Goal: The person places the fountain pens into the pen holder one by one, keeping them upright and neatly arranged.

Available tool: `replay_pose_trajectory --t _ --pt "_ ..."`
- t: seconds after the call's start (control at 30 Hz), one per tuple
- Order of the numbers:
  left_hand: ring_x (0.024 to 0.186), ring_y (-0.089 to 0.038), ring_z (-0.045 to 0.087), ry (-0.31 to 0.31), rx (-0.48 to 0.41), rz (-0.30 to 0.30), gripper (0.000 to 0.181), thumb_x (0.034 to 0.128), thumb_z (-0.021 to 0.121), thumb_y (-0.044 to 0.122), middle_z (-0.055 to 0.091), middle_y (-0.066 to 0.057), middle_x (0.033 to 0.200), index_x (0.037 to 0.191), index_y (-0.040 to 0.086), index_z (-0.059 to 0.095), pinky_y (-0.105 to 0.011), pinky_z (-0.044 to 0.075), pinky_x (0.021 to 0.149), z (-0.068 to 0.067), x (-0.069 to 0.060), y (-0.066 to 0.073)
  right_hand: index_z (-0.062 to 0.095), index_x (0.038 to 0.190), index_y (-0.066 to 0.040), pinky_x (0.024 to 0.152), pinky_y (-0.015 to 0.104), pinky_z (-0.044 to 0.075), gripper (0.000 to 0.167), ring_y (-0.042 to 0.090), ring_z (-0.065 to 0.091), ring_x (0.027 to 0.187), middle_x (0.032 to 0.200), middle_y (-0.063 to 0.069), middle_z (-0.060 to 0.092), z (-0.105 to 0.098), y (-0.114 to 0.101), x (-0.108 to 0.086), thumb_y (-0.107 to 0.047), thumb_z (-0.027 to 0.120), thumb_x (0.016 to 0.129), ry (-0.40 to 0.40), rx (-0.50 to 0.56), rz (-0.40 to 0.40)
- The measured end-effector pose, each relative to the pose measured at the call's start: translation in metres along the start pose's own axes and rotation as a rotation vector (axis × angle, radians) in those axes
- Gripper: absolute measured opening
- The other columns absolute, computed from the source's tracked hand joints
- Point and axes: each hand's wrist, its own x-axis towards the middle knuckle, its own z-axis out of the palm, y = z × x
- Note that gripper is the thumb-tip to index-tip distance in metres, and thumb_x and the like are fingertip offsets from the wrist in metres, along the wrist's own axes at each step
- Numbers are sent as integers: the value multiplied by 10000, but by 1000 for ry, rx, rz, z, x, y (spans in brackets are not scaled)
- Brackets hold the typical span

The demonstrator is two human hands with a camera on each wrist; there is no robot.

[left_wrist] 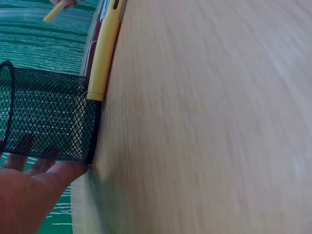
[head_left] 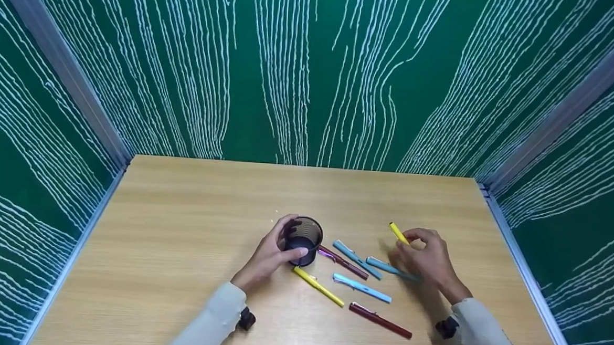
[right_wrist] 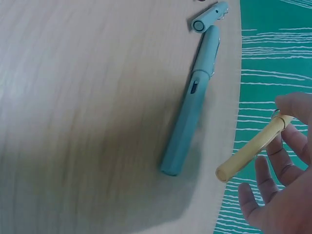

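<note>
My left hand (head_left: 267, 257) grips a black mesh pen holder (head_left: 303, 240) that stands on the table, thumb at its near side. No pen shows inside it. Between the thumb and fingers of my right hand (head_left: 431, 257), a yellow pen (head_left: 398, 232) is pinched above the table, tilted. Below that hand lies a teal pen (right_wrist: 190, 107), partly covered in the head view. Another yellow pen (head_left: 318, 286) lies with one end close by the holder's base. A purple-red pen (head_left: 343, 262) lies right of the holder, near a blue-teal pen (head_left: 357, 259).
A light blue pen (head_left: 362, 287) and a dark red pen (head_left: 380, 320) lie nearer the front on the wooden table (head_left: 178, 229). Green panels (head_left: 322, 89) with white wavy lines rise behind the table and along both sides.
</note>
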Motion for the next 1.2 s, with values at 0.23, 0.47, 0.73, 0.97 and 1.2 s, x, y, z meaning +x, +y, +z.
replay_pose_trajectory --t 0.23,0.47,0.73,0.97,1.2 --pt "1539 -409 458 -14 -34 21 863 940 841 107 521 -229 1627 1678 84 394 -597 289 1315 0 1 0 790 1131 2 1109 645 384 159 365 540 1242 1147 190 695 0 -9 2 -78 811 995 28 1 -68" --pt "1531 -434 462 -23 -46 25 863 945 836 107 517 -251 1623 1679 75 384 -611 289 1311 0 0 -1 781 1134 5 1090 670 375 173 380 541 1223 1159 194 695 -2 -17 4 -73 819 984 33 5 -84" --pt "1529 -441 459 -23 -50 33 859 944 829 87 509 -255 1627 1678 71 384 -610 290 1311 1 1 -1 778 1181 7 1135 662 398 216 385 543 1268 1208 205 684 -7 -29 6 -106 813 1000 46 15 -50" --pt "1525 -463 458 -20 -51 15 869 939 829 66 500 -256 1633 1682 83 379 -618 293 1307 0 0 -2 776 1209 8 1186 617 416 249 371 559 1278 1238 210 688 -10 -44 5 -145 808 1015 67 50 -58" --pt "1529 -431 459 -11 -72 3 867 936 834 61 497 -228 1645 1678 88 386 -588 293 1316 2 1 -4 787 1174 24 1152 534 442 224 313 590 1237 1211 203 706 -7 -53 8 -94 829 988 88 82 -94"
